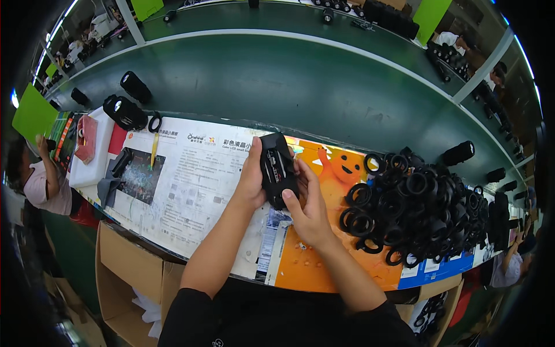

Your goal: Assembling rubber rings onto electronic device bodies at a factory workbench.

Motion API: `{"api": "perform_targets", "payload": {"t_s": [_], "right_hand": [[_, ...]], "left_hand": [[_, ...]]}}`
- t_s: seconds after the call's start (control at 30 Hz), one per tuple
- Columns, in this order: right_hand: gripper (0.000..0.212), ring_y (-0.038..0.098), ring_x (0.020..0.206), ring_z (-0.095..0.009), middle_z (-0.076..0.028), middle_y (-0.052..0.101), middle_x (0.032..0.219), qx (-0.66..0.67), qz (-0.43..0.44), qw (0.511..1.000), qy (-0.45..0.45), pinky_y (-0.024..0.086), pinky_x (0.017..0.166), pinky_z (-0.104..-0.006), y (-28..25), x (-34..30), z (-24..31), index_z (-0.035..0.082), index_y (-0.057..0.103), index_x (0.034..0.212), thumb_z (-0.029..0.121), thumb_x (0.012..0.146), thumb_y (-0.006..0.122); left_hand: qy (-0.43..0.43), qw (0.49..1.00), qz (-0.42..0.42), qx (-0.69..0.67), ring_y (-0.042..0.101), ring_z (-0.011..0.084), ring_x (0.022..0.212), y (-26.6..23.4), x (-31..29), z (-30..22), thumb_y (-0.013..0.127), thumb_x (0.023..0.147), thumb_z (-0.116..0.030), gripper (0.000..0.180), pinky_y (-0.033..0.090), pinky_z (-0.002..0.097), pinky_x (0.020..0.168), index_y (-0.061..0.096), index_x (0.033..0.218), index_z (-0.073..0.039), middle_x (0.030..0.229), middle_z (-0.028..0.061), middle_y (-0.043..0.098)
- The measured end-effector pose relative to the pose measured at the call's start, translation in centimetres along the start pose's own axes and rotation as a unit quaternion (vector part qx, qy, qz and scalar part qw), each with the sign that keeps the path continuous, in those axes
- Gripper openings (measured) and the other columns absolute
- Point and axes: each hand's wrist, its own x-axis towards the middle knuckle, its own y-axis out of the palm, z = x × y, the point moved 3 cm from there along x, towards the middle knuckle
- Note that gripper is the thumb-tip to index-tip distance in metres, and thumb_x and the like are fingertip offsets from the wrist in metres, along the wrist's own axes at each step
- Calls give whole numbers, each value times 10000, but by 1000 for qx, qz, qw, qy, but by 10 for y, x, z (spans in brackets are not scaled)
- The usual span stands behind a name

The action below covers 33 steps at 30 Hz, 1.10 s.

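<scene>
A black portable speaker, roughly cylindrical with a recessed panel along its side, is held between my two hands above the bench. My left hand is wrapped round its left side. On the right side and lower end, my right hand grips it with thumb and fingers. The fingertips behind the speaker are partly hidden. To the right lies a large heap of black rings, the nearest loose things to my right hand. Printed sheets in white and orange lie under my hands.
Two black cylindrical speakers and a single black ring are at the left back. A white foam tray stands left, an open cardboard box below. Beyond the bench runs a green conveyor. A co-worker sits far left.
</scene>
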Motion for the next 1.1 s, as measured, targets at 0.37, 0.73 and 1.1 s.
{"api": "perform_targets", "payload": {"t_s": [0.37,0.73,1.1], "right_hand": [[551,643,1290,-172,-163,678,1421,154,-77,977,124,504,1130,-321,-8,1,-2,-44,431,1620,199,1164,622],[517,721,762,-211,-202,744,1062,276,-63,928,242,580,608,-329,-18,4,-11,-22,619,1374,399,1208,369],[592,704,683,-240,-249,735,1000,520,55,807,273,507,460,-281,-14,-2,-9,7,595,1378,484,1188,301]], "left_hand": [[51,997,4,-52,715,348,1239,-2,-2,-10,389,1176,-573,673,567,494,1117,605,1433,10,1321,201,724],[78,991,104,39,701,266,1253,13,-11,-15,887,885,-540,844,558,421,1127,595,1469,-5,1404,166,705],[35,977,143,156,657,275,1374,23,-17,7,929,849,-495,993,542,396,1152,503,1578,27,1566,240,617]]}}
